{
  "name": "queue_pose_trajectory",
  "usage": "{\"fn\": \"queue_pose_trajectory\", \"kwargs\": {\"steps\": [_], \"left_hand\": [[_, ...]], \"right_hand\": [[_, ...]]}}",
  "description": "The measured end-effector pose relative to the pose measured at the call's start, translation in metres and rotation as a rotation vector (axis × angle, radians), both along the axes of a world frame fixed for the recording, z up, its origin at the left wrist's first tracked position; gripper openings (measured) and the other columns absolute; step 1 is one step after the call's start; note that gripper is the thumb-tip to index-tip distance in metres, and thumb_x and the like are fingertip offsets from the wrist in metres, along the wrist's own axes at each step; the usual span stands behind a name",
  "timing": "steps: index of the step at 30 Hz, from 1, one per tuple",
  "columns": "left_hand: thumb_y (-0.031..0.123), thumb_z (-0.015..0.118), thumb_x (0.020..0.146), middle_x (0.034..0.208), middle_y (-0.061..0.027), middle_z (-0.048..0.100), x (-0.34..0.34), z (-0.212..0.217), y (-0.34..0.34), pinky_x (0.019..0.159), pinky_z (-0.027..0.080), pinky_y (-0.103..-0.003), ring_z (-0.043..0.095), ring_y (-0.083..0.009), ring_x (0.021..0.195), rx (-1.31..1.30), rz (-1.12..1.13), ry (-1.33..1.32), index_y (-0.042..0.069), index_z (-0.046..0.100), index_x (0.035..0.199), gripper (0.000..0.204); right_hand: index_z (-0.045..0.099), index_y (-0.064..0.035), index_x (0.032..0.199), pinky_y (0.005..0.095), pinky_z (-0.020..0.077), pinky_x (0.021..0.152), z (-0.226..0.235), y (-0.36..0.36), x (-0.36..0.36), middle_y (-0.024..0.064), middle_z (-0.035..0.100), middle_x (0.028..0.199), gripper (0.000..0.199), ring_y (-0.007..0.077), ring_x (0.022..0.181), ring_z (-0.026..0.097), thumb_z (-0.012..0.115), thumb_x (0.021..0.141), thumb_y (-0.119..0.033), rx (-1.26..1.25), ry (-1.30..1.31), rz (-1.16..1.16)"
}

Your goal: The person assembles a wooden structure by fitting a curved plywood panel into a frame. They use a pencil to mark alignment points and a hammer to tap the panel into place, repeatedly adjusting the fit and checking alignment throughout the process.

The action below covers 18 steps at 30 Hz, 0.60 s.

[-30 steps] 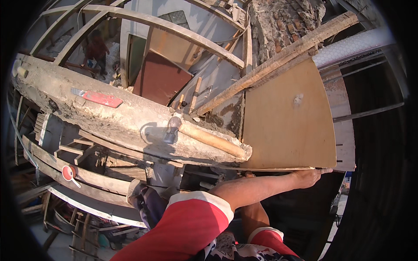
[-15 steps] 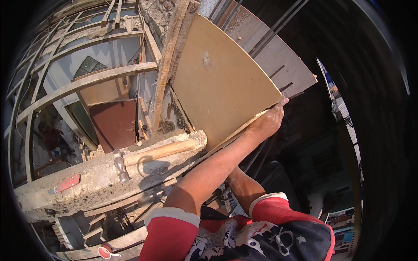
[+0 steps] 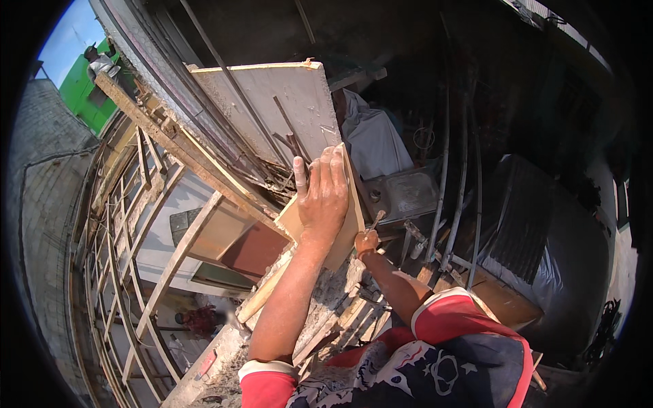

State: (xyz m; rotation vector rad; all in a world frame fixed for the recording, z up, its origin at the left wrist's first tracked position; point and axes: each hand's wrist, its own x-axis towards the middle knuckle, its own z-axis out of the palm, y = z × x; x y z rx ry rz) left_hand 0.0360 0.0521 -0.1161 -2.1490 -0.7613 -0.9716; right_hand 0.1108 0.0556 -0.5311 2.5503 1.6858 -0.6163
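A tan plywood board (image 3: 353, 216) stands tilted in front of me, foreshortened so that mostly its edge and part of its face show. My left hand (image 3: 322, 194) lies against its upper part, fingers straight and thumb apart. Low at the board's right side, my right hand (image 3: 366, 243) is closed, with a thin dusty piece jutting up from it; I cannot make out what that is. Beneath my left forearm, a pale wooden hammer handle (image 3: 264, 294) rests on the rough concrete beam (image 3: 228, 343); the hammer head does not show. A red-handled scraper (image 3: 207, 362) lies farther along the beam.
Beyond the board are a pale panel (image 3: 286, 92) and several thin rods. A timber frame (image 3: 160, 292) spans a drop at left, with a person (image 3: 198, 321) below. Another person (image 3: 103, 64) is high at far left. Down at right are a metal sink (image 3: 406, 194) and poles.
My view has swung right, so the beam and timber frame now sit lower left. The board appears more edge-on. My left hand is now against its face, and my right hand has come into sight.
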Motion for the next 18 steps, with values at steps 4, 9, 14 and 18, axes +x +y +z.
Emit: {"fn": "queue_pose_trajectory", "kwargs": {"steps": [4,9,14,18], "left_hand": [[0.033,0.064,0.096,0.117,0.0068,0.069,0.000,0.002,-0.003,0.126,0.011,-0.059,0.065,-0.0109,0.101,0.001,0.081,0.033,0.015,0.062,0.129,0.038],[0.033,0.072,0.092,0.114,0.0060,0.071,0.009,0.002,-0.011,0.124,0.003,-0.063,0.066,-0.0124,0.099,-0.006,0.083,0.027,0.015,0.063,0.128,0.042],[0.035,0.073,0.093,0.118,0.0059,0.072,0.006,-0.004,-0.010,0.123,0.005,-0.064,0.067,-0.0131,0.096,0.023,0.134,0.056,0.016,0.064,0.130,0.043],[0.031,0.075,0.091,0.116,0.0043,0.073,0.030,0.003,-0.009,0.123,0.005,-0.064,0.067,-0.0137,0.095,0.008,0.053,0.072,0.015,0.063,0.130,0.044]], "right_hand": [[0.059,0.0035,0.123,0.0404,0.0548,0.090,-0.013,0.000,-0.032,0.0232,0.064,0.127,0.039,0.0337,0.115,0.066,0.067,0.092,-0.018,0.098,0.283,-0.322],[0.054,0.0056,0.130,0.0395,0.0529,0.096,-0.029,0.005,-0.044,0.0247,0.060,0.135,0.040,0.0323,0.124,0.062,0.061,0.096,-0.013,0.272,0.710,-0.722],[0.055,0.0056,0.128,0.0405,0.0507,0.097,-0.027,0.005,-0.065,0.0242,0.062,0.130,0.034,0.0373,0.116,0.063,0.055,0.097,-0.008,0.691,1.205,-1.235],[0.053,0.0032,0.129,0.0374,0.0485,0.101,-0.071,0.027,-0.059,0.0144,0.062,0.123,0.035,0.0306,0.115,0.060,0.051,0.102,-0.019,0.972,1.852,-1.623]]}}
